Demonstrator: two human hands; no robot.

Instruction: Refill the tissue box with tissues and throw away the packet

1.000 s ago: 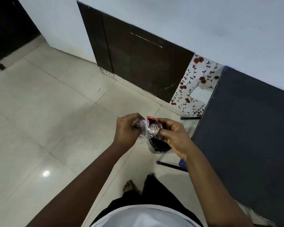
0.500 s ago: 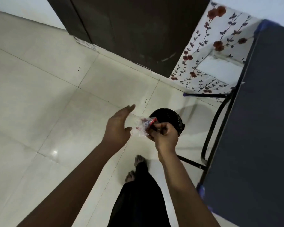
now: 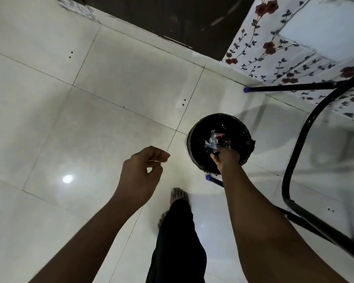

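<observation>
A round bin (image 3: pixel 194 131) lined with a black bag stands on the tiled floor. My right hand (image 3: pixel 226 158) reaches down into its mouth, fingers pinched on the crumpled clear packet (image 3: pixel 216 140) with red print, which sits inside the bin's opening. My left hand (image 3: pixel 141 170) hovers to the left of the bin, above the floor, fingers loosely curled with nothing in them. The tissue box is not in view.
A black metal table frame (image 3: pixel 294 160) with blue-capped feet stands right of the bin. A floral-patterned surface (image 3: pixel 284 58) lies at the upper right, a dark wooden panel (image 3: pixel 172 17) along the top. My bare foot (image 3: pixel 179 196) and dark trouser leg are below the hands.
My right hand has carried the packet down into the bin. My left hand let go of the packet and curled. The view tilted down toward the bin.
</observation>
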